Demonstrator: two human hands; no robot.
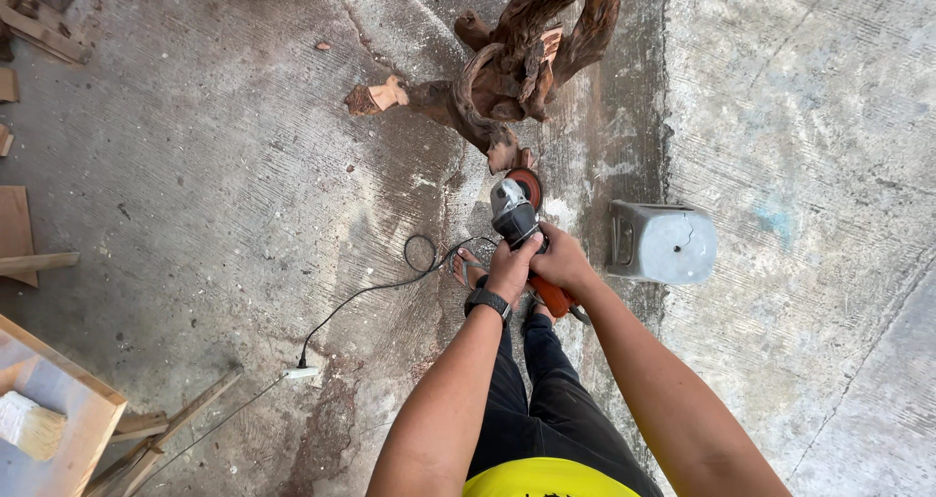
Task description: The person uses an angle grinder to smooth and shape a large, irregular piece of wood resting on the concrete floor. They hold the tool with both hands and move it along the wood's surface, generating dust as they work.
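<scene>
1. Low over the concrete floor (214, 195), near the middle of the view, an angle grinder (517, 214) is held in both hands; its long axis runs from the orange rear handle near the person's body up and slightly left to the grey head, so it points away from the person toward the wood.
2. At the far end of the grinder, its reddish disc (527, 183) sits just below the lowest knob of a gnarled root-like piece of wood (512, 68); whether they touch cannot be told.
3. Left hand (511, 268), with a black watch on the wrist, is clamped around the dark body of the grinder from the left.
4. Right hand (563, 261) is closed on the body just behind the head, above the orange handle.
5. A black power cord (375, 290) loops from the grinder leftward across the floor to a white plug socket (301, 371).
6. Just right of the hands, a grey metal box (663, 243) lies on the floor.
7. Wooden boards and scraps (49, 409) lie along the floor's left edge and lower left corner.
</scene>
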